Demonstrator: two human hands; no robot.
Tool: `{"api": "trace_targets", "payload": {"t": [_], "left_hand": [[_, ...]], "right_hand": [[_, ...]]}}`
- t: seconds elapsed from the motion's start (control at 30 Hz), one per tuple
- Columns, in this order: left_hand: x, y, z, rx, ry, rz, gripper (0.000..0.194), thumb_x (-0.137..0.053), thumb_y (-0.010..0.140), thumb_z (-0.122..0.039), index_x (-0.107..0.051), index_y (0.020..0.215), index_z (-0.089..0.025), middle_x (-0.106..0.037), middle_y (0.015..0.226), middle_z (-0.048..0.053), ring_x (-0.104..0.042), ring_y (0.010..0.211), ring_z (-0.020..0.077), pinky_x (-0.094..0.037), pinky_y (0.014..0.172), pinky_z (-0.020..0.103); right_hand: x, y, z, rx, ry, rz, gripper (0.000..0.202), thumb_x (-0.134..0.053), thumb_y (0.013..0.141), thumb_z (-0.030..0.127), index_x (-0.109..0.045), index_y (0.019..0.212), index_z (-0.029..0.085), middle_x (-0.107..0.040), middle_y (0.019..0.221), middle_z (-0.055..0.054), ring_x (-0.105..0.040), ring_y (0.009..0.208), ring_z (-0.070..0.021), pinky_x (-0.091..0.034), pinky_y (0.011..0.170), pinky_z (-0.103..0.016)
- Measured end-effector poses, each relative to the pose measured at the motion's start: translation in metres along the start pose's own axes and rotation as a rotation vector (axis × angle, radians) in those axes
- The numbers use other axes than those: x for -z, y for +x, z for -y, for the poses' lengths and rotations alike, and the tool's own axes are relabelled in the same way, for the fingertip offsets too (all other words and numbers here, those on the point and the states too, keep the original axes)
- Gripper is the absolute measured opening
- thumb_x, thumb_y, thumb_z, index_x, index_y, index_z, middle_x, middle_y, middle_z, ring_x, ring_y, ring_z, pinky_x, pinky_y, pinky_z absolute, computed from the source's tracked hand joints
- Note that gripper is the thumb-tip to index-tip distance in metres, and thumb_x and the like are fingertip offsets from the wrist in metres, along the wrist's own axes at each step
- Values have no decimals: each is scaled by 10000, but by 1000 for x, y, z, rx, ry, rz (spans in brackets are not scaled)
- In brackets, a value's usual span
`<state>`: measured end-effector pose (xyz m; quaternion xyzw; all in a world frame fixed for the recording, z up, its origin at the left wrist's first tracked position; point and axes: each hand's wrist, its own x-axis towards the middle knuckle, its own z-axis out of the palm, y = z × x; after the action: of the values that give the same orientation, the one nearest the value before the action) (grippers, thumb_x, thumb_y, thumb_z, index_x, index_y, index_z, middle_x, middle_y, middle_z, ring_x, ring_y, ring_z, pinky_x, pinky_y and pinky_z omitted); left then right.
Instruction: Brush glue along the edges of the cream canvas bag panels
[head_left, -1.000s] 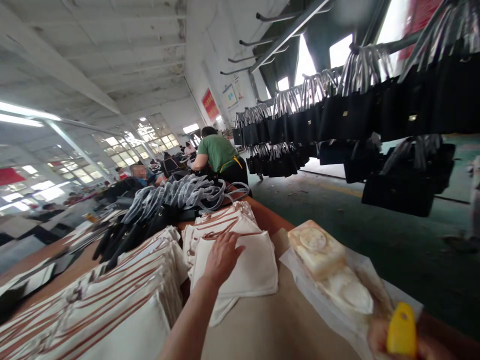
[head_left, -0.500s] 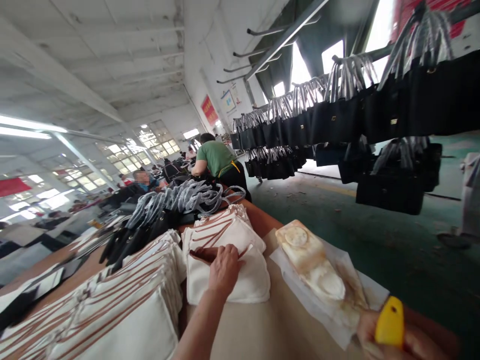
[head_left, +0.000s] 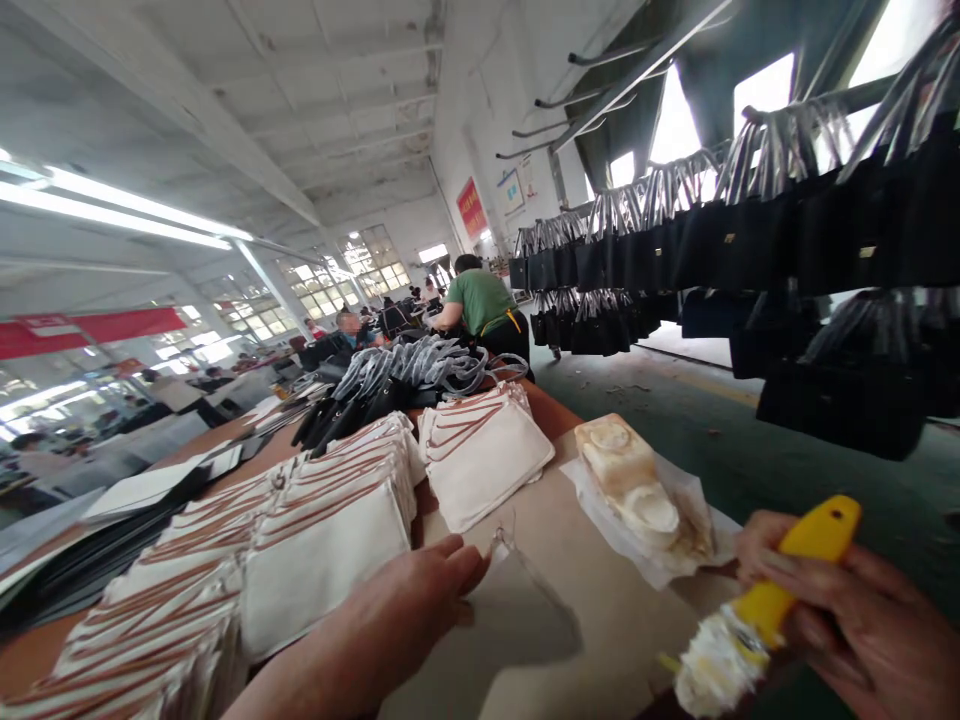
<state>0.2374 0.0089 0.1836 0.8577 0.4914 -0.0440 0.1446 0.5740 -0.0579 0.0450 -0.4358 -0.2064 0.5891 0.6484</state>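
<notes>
In the lower middle, my left hand (head_left: 409, 610) has its fingers closed at the edge of a pale pouch (head_left: 517, 605), which lies over brown board and is partly shaded. A bit of thread shows at the pouch's upper corner. At the lower right, my right hand (head_left: 862, 610) grips a yellow-handled brush (head_left: 814, 545) whose bristles, pointing down and left, are thickly coated in white paste. Between the hands, farther back, a paste-crusted plastic container (head_left: 619, 455) lies on white paper (head_left: 600, 515). Just beyond my left hand is a short stack of white pouches with brown trim (head_left: 487, 460).
Long rows of similar white pouches (head_left: 330, 560) fill the table's left side. Black straps with grey wrapped handles (head_left: 420, 370) lie behind. A person in a green shirt (head_left: 480, 300) bends over the far end. Black bags (head_left: 697, 245) hang on a rack at right.
My left hand has come nearer from the stack, drawing a pouch off it. My right hand has risen, bringing the brush's pasted bristles into view. The whole view has shifted left.
</notes>
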Motion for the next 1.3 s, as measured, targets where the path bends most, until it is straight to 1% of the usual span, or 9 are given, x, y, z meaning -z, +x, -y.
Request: {"api": "trace_targets", "payload": {"t": [0.13,0.23,0.33,0.43,0.57,0.87,1.03,1.17,1.3], "left_hand": [[-52,4,11,90,-351,168,382,-654,668,-141,-644,1013,-305,-727,1012,-25,-661,940,215,-460,796,247],[-105,20,28,189,-434,145,484,-642,576,-89,-610,1028,-260,-731,990,7,-659,934,231,-462,795,264],[-142,34,42,217,-495,101,447,-615,606,-107,-571,1030,-239,-713,922,-4,-647,847,199,-452,727,250],[-162,41,48,213,-586,57,295,-610,752,-270,-583,1043,-230,-683,855,-21,-618,781,168,-434,691,234],[-178,44,47,259,-706,-33,374,-445,898,-490,-648,949,-181,-642,789,6,-578,762,167,-417,674,245],[-194,33,28,356,-1121,-168,451,-668,743,-559,-712,939,-155,-659,754,17,-549,678,149,-395,582,223],[-190,29,20,443,-1276,-160,493,-757,634,-589,-738,896,-172,-673,716,9,-553,633,142,-405,573,221],[-190,28,21,484,-1423,-145,505,-808,585,-579,-740,874,-170,-677,697,5,-557,610,128,-402,564,210],[-192,28,20,488,-1455,-133,486,-826,580,-559,-747,866,-174,-689,719,7,-567,639,130,-403,587,205]], "right_hand": [[-13,-3,-3,29,-30,35,327,-809,698,446,-622,768,186,-346,424,78,-231,386,-60,-193,371,-175],[-17,0,-14,59,-68,48,314,-779,743,435,-630,827,172,-346,417,88,-231,387,-54,-198,385,-176],[-19,7,-27,78,-81,84,269,-735,805,398,-601,823,166,-360,443,87,-249,406,-60,-202,402,-188],[-28,19,-39,91,-106,108,252,-710,832,381,-570,823,172,-348,460,95,-237,427,-68,-179,414,-196],[-50,42,-55,164,-179,173,274,-698,831,408,-535,797,189,-339,474,97,-252,444,-89,-193,432,-219],[-90,66,-74,290,-388,307,203,-622,861,337,-546,738,194,-372,505,78,-323,476,-117,-274,474,-246],[-96,63,-80,378,-576,403,205,-563,893,318,-548,731,192,-413,571,51,-399,534,-137,-336,524,-257],[-95,67,-74,492,-631,365,212,-554,906,319,-551,737,192,-447,600,35,-430,565,-149,-354,548,-267],[-92,62,-66,454,-574,383,203,-525,927,303,-531,750,203,-395,591,51,-389,538,-139,-332,525,-263]]}}
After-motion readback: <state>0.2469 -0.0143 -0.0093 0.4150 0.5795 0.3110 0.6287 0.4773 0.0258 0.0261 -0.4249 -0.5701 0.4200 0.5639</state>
